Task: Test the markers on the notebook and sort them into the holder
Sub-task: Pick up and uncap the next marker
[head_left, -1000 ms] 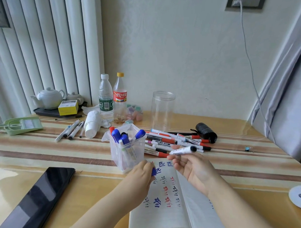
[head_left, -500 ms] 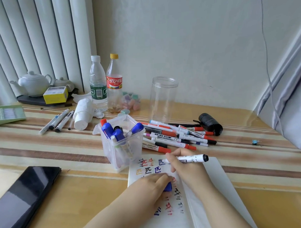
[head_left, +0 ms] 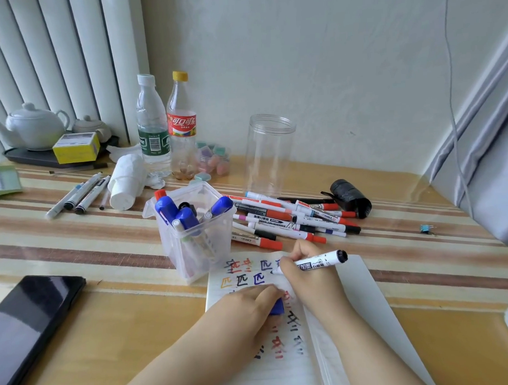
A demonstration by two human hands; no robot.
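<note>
Marker (head_left: 315, 264) is gripped in the right hand (head_left: 310, 279), fingers curled round its barrel, lying nearly level with its tip at the upper part of the notebook (head_left: 354, 292) page. The tip's contact with the paper is hidden by the fingers. The page carries coloured test marks in red, orange, black and blue. The left hand (head_left: 251, 307) rests on the page, fingers curled round a blue cap (head_left: 277, 307).

The notebook lies open at the near edge of the table (head_left: 107, 312). Just beyond its upper left corner stands the clear holder (head_left: 197, 243), containing several markers, mostly blue-capped. To the holder's right lies a pile of markers (head_left: 291, 219), touching one another. Behind the pile stands an empty jar (head_left: 270, 154). A phone (head_left: 30, 321) lies near left.
</note>
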